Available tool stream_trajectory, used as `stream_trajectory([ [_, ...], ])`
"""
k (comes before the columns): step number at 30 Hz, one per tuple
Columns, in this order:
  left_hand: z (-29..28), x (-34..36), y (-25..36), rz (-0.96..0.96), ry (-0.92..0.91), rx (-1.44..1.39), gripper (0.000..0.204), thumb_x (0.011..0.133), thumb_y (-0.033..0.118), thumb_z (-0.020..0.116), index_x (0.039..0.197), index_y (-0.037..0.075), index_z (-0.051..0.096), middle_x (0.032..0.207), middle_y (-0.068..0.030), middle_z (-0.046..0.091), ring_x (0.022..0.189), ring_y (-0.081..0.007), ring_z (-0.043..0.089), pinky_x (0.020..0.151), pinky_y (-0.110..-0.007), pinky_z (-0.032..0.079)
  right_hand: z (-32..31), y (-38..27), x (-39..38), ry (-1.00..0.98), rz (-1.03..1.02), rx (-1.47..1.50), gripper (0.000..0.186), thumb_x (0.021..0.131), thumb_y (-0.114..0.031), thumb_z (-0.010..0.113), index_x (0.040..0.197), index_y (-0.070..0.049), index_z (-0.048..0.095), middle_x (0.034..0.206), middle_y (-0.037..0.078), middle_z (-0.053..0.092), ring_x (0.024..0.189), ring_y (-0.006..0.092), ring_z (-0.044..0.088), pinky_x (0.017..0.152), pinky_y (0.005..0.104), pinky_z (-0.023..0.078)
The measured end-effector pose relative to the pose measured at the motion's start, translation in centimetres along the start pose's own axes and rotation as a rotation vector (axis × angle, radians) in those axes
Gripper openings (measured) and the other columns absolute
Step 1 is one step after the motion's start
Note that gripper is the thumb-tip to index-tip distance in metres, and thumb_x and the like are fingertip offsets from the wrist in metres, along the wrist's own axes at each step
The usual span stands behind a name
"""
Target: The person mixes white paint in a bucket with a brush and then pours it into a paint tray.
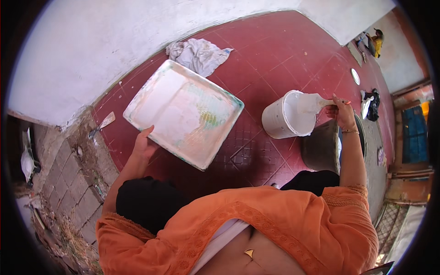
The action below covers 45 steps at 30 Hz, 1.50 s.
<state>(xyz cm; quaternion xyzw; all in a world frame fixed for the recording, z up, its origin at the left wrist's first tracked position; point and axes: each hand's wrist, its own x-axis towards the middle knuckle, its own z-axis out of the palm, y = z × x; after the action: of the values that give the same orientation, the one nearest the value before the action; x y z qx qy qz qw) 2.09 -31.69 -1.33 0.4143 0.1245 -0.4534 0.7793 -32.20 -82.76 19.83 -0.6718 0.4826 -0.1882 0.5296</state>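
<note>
My left hand (145, 143) grips the near left edge of a paint tray (156, 94), thumb on the rim and fingers out of sight underneath. Whitish paint coats the tray, with green and yellow stains on its ribbed part. My right hand (343, 112) is closed round the handle of a flat, wide-bladed white tool (310, 103); whether it is a brush or a scraper is not clear. Its blade lies over the mouth of a white bucket (277, 120), which has white paint on its inner wall. The bucket stands tilted in view to the right of the tray.
A crumpled pale cloth (199, 56) lies by the white wall on the red tiles. A dark bucket (316, 149) stands beside my right forearm. Another flat-bladed tool (107, 120) rests at the floor's left edge. A person (377, 43) in yellow is far right, beyond a white lid (355, 76).
</note>
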Motion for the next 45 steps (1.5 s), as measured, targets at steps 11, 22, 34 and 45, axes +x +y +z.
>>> stream_trajectory([
  [11, 2.8, -1.5, 1.2, 0.076, 0.037, -0.014, 0.047, 0.084, 0.014, 0.056, 0.127, 0.001, 0.042, 0.122, -0.012, 0.053, 0.112, -0.0284, 0.051, 0.094, -0.05, 0.041, -1.9, 2.7, 0.2, -0.113, 0.17, 0.11, 0.032, 0.085, -0.039, 0.061, 0.082, -0.007, 0.062, 0.069, 0.007, 0.064, 0.061, 0.0175, 0.063, 0.053, 0.0283, 0.051],
  [22, 4.2, -1.9, 1.3, 0.056, -0.013, -0.004, 0.046, 0.083, 0.014, 0.056, 0.126, 0.001, 0.042, 0.12, -0.0123, 0.054, 0.11, -0.0279, 0.053, 0.093, -0.049, 0.043, -4.3, 0.7, -0.3, -0.038, 0.125, 0.261, 0.034, 0.085, -0.044, 0.059, 0.077, -0.011, 0.062, 0.056, 0.003, 0.057, 0.047, 0.0144, 0.053, 0.045, 0.0253, 0.04],
  [34, 5.6, -2.2, 1.4, 0.037, -0.05, 0.024, 0.047, 0.083, 0.014, 0.058, 0.124, -0.001, 0.043, 0.119, -0.0133, 0.055, 0.109, -0.0277, 0.054, 0.094, -0.046, 0.043, 4.8, -8.6, -3.8, -0.367, -0.259, 0.371, 0.032, 0.091, -0.035, 0.053, 0.089, -0.004, 0.062, 0.061, 0.005, 0.062, 0.049, 0.0136, 0.058, 0.044, 0.022, 0.044],
  [45, 3.9, -4.1, 3.0, 0.136, -0.062, 0.004, 0.044, 0.085, 0.013, 0.054, 0.125, -0.002, 0.042, 0.121, -0.0143, 0.053, 0.111, -0.0275, 0.053, 0.094, -0.046, 0.043, 28.7, -6.3, -13.6, -0.551, -1.095, -0.292, 0.022, 0.077, -0.01, 0.058, 0.098, -0.007, 0.065, 0.083, 0.012, 0.062, 0.076, 0.0243, 0.061, 0.064, 0.0339, 0.049],
])
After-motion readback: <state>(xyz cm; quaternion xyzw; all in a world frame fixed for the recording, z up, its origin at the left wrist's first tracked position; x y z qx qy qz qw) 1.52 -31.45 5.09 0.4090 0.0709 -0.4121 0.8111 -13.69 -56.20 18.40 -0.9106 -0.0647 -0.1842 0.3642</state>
